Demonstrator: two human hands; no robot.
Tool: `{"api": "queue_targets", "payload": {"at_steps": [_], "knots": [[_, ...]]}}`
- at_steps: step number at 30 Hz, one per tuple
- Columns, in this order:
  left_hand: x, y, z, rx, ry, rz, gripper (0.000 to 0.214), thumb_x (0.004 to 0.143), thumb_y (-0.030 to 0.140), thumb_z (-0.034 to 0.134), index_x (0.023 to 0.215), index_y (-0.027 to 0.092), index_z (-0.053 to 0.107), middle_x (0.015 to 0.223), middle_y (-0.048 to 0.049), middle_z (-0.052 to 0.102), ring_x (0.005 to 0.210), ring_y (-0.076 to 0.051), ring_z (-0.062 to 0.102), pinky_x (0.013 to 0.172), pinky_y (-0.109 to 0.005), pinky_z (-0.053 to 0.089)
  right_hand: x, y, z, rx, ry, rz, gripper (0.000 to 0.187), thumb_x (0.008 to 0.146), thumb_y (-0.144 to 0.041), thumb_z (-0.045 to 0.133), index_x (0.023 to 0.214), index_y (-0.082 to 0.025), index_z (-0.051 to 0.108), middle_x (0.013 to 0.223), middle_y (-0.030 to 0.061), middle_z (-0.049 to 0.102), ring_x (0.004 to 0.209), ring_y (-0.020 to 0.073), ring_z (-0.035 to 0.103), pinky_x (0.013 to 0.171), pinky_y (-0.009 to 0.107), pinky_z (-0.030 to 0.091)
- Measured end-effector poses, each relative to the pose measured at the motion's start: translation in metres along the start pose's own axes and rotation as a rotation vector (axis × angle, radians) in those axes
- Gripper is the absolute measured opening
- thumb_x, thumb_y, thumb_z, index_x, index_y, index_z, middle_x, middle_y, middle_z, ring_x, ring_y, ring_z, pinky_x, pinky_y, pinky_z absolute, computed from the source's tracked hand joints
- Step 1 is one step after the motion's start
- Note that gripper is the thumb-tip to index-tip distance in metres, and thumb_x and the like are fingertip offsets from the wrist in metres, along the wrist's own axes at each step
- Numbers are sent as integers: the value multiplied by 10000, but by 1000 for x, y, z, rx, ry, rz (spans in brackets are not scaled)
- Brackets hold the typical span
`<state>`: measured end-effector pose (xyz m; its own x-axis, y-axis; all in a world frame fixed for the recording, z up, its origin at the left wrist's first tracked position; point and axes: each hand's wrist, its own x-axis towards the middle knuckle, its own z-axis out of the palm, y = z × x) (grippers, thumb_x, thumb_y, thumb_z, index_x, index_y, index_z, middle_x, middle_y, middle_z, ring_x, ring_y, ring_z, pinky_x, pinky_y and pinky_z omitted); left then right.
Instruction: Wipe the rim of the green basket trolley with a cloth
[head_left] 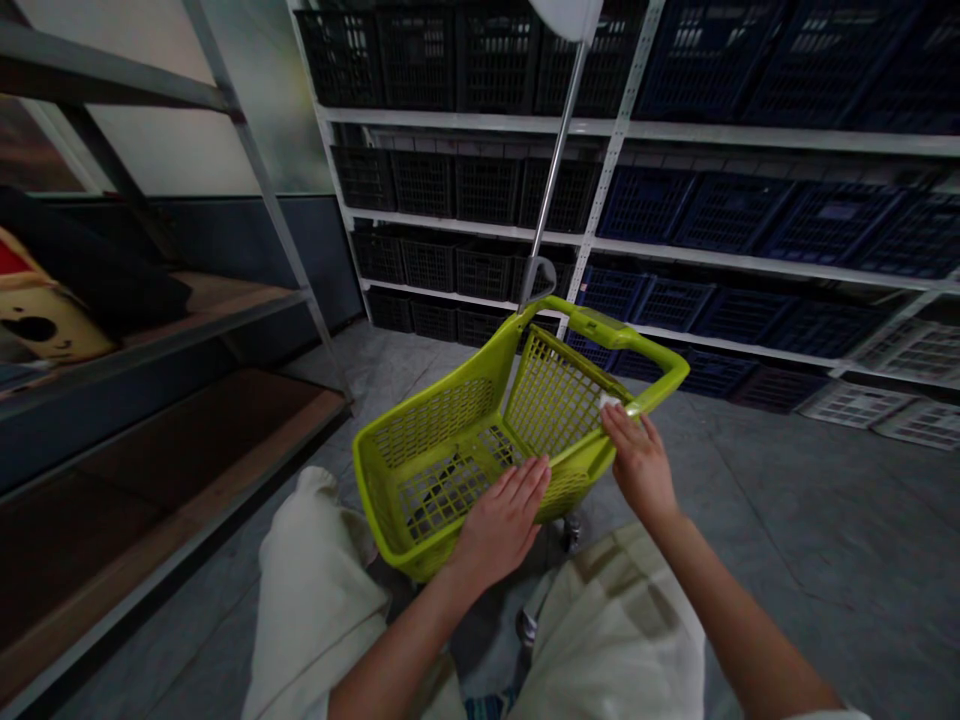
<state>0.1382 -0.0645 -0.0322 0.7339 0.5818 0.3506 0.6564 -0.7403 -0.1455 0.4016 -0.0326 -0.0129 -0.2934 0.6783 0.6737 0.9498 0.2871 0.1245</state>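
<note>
A small yellow-green plastic shopping cart [427, 408] stands between my knees, its handle turned to the right. My left hand [504, 515] lies with outstretched fingers on the basket's near rim. At the rear corner, below the handle [660, 375], my right hand [636, 450] presses a small white cloth or tissue [609, 401] against the rim, and its fingers partly hide it. Inside the basket a slatted flap [559, 390] stands upright near the handle. A metal pole [559, 165] rises from a grey holder [538, 278] at the cart's back.
White shelving [480, 230] behind the cart holds rows of black crates [424, 185] and blue crates [735, 212]. A brown-board rack [172, 430] is close on the left, with a plush toy [52, 315] on it. Grey floor [787, 490] extends to the right.
</note>
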Motion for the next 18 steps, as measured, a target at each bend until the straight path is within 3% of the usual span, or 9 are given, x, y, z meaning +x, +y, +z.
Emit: {"api": "queue_targets", "payload": {"at_steps": [3,5,8,11,13,15,18], "knots": [[0,-1,1,1,-3,2,694,978,408,381,1538,67,154,1618,-103,137,1484,-223,155,1202,-359,157,-16,-51,4,110,-71,-167,685,818,20,354,1486,-125,335,1449,123,486,1394,203,378,1151,425,317],[-1,-2,1,-1,-4,5,682,982,402,372,1536,65,160,1616,-101,151,1486,-222,147,1205,-363,149,-20,-63,3,147,-122,-272,675,836,9,343,1496,-126,313,1477,115,450,1406,189,356,1163,413,298],[-3,-2,-2,-2,-5,6,681,984,399,373,1539,73,152,1623,-96,117,1485,-218,152,1205,-353,150,-14,-32,-5,101,-132,-273,696,832,27,325,1498,-178,318,1469,92,465,1379,178,401,1188,449,228],[-3,-2,-3,0,-4,7,694,982,402,378,1541,71,136,1625,-96,94,1485,-214,151,1205,-346,149,-1,19,-11,-18,-27,-76,695,819,38,342,1467,-214,382,1420,85,524,1316,203,486,1195,513,157],[-2,-1,-3,0,-2,8,701,978,401,383,1541,68,131,1624,-98,97,1486,-216,150,1204,-349,148,3,31,-10,-75,39,51,685,809,34,362,1448,-208,413,1402,96,541,1293,228,513,1192,547,125],[0,0,-2,-2,-2,4,703,976,398,387,1541,66,131,1624,-99,96,1485,-217,153,1203,-349,149,-1,14,-5,-62,49,86,689,803,29,371,1455,-193,402,1408,108,533,1305,232,499,1192,544,125],[1,0,-1,-7,-4,-3,690,979,402,375,1539,69,148,1622,-98,114,1482,-222,165,1201,-357,150,-15,-39,4,56,-11,-37,697,817,20,353,1487,-173,342,1441,109,496,1358,195,434,1200,480,162]]}}
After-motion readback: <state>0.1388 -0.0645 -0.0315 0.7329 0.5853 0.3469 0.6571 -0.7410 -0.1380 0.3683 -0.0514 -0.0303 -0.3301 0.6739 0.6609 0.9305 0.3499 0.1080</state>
